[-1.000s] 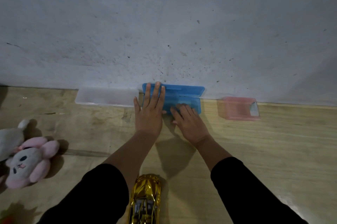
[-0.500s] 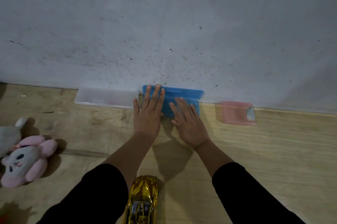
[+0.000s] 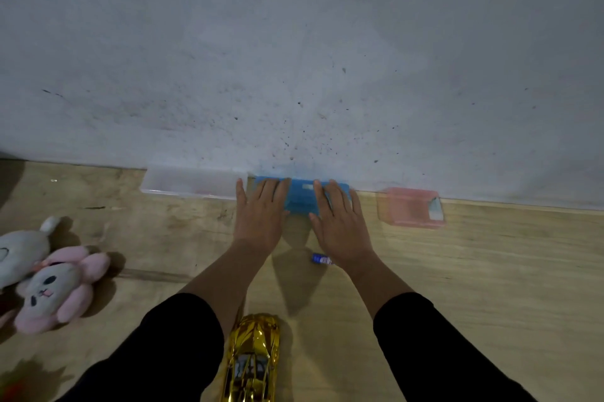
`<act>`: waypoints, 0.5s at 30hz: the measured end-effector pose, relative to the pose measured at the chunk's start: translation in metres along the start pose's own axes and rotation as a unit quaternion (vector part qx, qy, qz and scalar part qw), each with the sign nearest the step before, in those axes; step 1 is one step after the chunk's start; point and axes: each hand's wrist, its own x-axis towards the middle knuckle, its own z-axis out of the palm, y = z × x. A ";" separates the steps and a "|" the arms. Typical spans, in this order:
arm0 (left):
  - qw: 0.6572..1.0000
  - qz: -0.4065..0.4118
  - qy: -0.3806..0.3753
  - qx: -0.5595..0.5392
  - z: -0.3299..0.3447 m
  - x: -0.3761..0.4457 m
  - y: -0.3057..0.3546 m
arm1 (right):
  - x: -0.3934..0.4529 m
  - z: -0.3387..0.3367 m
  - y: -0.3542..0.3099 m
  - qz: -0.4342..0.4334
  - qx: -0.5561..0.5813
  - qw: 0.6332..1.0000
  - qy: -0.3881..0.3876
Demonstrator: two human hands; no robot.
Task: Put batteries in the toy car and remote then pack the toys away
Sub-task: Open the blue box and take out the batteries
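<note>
A blue plastic case [image 3: 302,195] lies against the wall with its lid down. My left hand [image 3: 261,215] lies flat on its left part, fingers straight. My right hand [image 3: 340,222] presses flat on its right part. A small blue battery [image 3: 322,259] lies on the wooden floor just under my right wrist. The gold toy car [image 3: 253,357] sits at the bottom between my forearms, nose toward the case. No remote is in view.
A clear plastic case [image 3: 192,184] lies left of the blue one along the wall [image 3: 294,58]. A pink translucent box [image 3: 410,207] sits to the right. Two plush bunnies, white [image 3: 19,253] and pink [image 3: 57,290], lie at the left edge.
The blue case's raised lid has come down flat. My right hand moved from inside the case onto the lid. A blue battery now shows on the floor under my right wrist.
</note>
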 end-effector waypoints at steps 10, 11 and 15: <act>0.992 0.026 -0.099 -0.076 0.016 -0.016 0.009 | -0.015 0.020 -0.009 0.031 -0.019 0.997 -0.063; 0.992 0.026 -0.102 -0.075 0.015 -0.016 0.009 | -0.011 0.019 -0.008 0.033 -0.017 0.997 -0.063; 0.991 0.034 -0.111 -0.072 0.016 -0.015 0.006 | -0.004 0.018 -0.003 0.043 -0.012 0.998 -0.055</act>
